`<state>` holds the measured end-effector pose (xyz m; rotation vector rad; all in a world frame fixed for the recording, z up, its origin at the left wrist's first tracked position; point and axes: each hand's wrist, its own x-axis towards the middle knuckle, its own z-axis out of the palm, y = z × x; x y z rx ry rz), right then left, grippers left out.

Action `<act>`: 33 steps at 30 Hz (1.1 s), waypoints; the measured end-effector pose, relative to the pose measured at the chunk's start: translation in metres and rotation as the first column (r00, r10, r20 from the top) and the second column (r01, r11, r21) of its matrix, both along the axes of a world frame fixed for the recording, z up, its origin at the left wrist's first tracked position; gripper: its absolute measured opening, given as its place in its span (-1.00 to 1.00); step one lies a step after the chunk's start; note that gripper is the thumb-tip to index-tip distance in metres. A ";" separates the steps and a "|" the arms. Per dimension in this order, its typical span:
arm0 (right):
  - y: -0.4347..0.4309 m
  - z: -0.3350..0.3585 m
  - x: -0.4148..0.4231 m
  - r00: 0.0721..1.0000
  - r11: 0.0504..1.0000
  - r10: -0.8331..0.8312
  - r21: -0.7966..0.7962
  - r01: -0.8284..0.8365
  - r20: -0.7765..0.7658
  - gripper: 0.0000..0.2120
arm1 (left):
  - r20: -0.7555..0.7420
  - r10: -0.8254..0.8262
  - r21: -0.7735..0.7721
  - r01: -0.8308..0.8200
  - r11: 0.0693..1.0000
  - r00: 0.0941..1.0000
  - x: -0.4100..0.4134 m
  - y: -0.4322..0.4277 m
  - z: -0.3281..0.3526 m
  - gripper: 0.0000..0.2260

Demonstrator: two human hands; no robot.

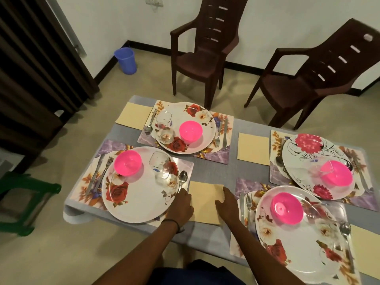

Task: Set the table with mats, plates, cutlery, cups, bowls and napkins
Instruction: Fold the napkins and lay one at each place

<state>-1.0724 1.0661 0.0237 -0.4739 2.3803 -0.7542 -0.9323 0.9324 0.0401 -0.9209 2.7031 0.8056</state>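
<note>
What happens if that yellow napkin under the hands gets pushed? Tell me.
The napkin looks thin and flat, so it is probably floppy and light. Pushed from one edge on the grey tablecloth, it may wrinkle rather than slide. Both hands, left hand and right hand, lying flat should steady it.

Four place settings are sitting on the table, two left, two right; a napkin is lying between the near plates.
</note>
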 end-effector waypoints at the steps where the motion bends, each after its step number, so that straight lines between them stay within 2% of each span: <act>1: 0.000 0.000 0.001 1.000 1.000 0.025 0.012 -0.025 0.005 -0.37 | 0.017 -0.028 -0.012 0.028 1.000 0.999 0.001 -0.001 0.000 -0.82; 4: -0.002 0.000 0.000 0.998 0.997 0.061 0.038 -0.060 -0.018 -0.35 | 0.029 -0.077 -0.025 0.078 0.997 0.997 0.001 -0.007 -0.003 -0.85; 14: 0.002 -0.005 -0.001 0.999 0.999 0.034 0.039 -0.033 -0.040 -0.34 | 0.082 -0.129 -0.043 0.133 0.990 0.988 0.005 -0.005 -0.002 -0.80; 22: 0.004 -0.008 0.001 1.000 0.999 0.017 0.039 -0.016 -0.014 -0.34 | 0.071 -0.132 -0.066 0.136 0.988 0.989 0.012 -0.002 -0.004 -0.60; 24: 0.007 -0.002 0.007 0.997 0.999 -0.013 0.051 0.016 -0.074 -0.33 | 0.023 -0.119 -0.067 0.120 0.991 0.993 0.017 -0.001 -0.003 -0.55; 26: 0.009 0.007 0.019 0.968 0.998 -0.065 0.011 0.070 -0.241 -0.41 | -0.063 -0.117 -0.065 0.113 0.991 0.991 0.021 -0.002 -0.001 -0.55; 28: 0.006 0.016 0.031 0.924 0.995 -0.069 -0.087 0.039 -0.375 -0.56 | -0.147 -0.087 -0.029 0.083 0.996 0.985 0.025 -0.004 0.002 -0.61; 33: -0.027 0.022 0.064 0.943 0.956 0.148 -0.201 -0.214 -0.298 -0.85 | -0.311 0.068 -0.013 -0.076 0.997 0.948 0.042 -0.011 0.009 -0.83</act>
